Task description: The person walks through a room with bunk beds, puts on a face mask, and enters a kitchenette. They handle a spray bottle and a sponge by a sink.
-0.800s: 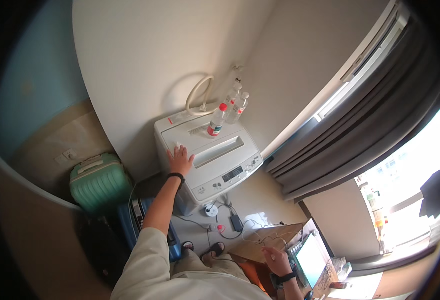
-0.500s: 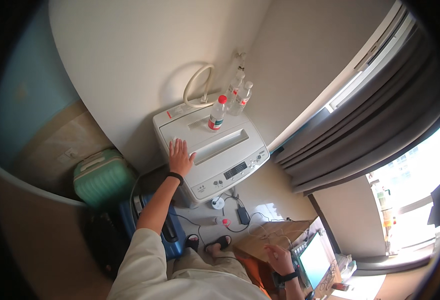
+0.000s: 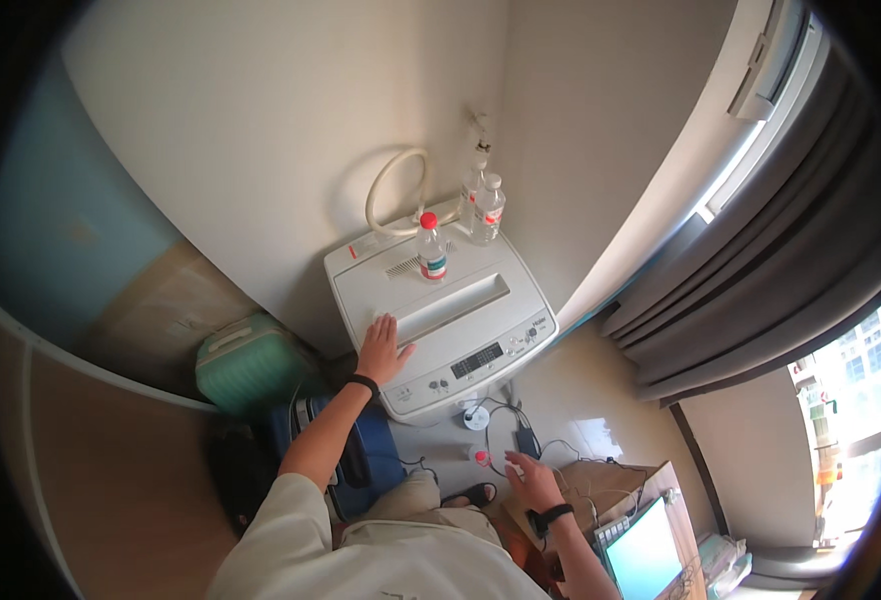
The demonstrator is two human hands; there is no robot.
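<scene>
As the head view looks down, a white top-loading washing machine (image 3: 366, 290) lies directly under the left grip (image 3: 383, 350), which rests flat on its lid, fingers outstretched and close together. Its glossy lid has a long recessed handle (image 3: 456, 308) just right of that grip, and a control panel (image 3: 476, 360) with a dark display and knobs runs along the front edge.

Beyond the left grip, a red-capped bottle (image 3: 431, 252) stands upright on the machine, in the way of the lid; two clear bottles (image 3: 489, 212) stand farther back, near a looped cream hose (image 3: 373, 195). Left of this grip sits a mint-green suitcase (image 3: 251, 372). The right grip (image 3: 533, 482) hangs half-open, fingers loosely bent, beside a wooden surface (image 3: 586, 480) carrying a laptop (image 3: 646, 550).

Whether anything thin lies beneath the left palm, I cannot tell. The rear clear bottle is partly covered by the front one, and the laptop's lower edge is hard to make out.
</scene>
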